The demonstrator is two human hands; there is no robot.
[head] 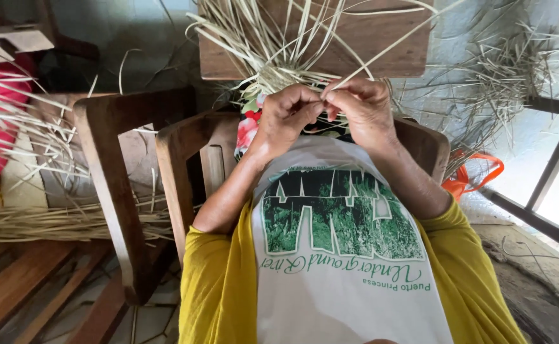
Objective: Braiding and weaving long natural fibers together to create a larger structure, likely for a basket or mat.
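Observation:
Pale straw strips (273, 44) fan out over a brown wooden block (368, 44) at the top centre, gathered into a woven knot (273, 79) at the block's lower edge. My left hand (286, 118) pinches strips just below that knot. My right hand (362, 108) meets it, fingertips closed on a thin strip that runs up to the right. Both hands rest above my lap, over a white shirt with a green print (337, 242) and flowered cloth (249, 124).
I sit in a brown wooden chair (177, 165); another wooden chair frame (101, 165) stands to the left. Bundles of straw (63, 223) lie at the left and more straw (502, 83) at the upper right. An orange bag handle (477, 172) and a dark metal frame (547, 185) are on the right.

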